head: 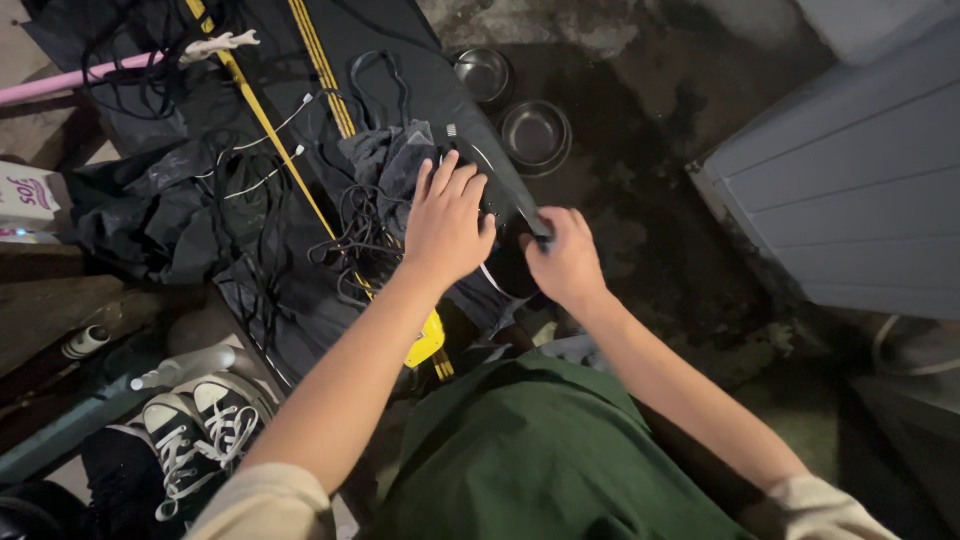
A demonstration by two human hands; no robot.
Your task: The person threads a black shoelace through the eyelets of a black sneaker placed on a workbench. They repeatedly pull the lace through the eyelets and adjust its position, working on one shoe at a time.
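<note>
Left hand (pixel 447 222) lies flat, fingers (pixel 452 178) spread and open, pressing down on a tangle of black cables (pixel 355 235) and a grey cloth (pixel 392 160) on a long black bag (pixel 390 60) with yellow stripes. It grips nothing. Right hand (pixel 565 262) is closed, fingers curled around a thin dark strap or cable end (pixel 527 215) at the bag's right edge. Judging progress: cables look unsorted, mostly loose loops sprawled mid-bag, white cable (pixel 262 140) trailing toward the left edge; most of the tidying seems left. Cables look thin, limp, knotted together. Two steel bowls (pixel 535 135) sit on the wet concrete floor (pixel 690 230) just past the bag's far right edge. Black-and-white sneakers (pixel 205 425) lie near the left side.
</note>
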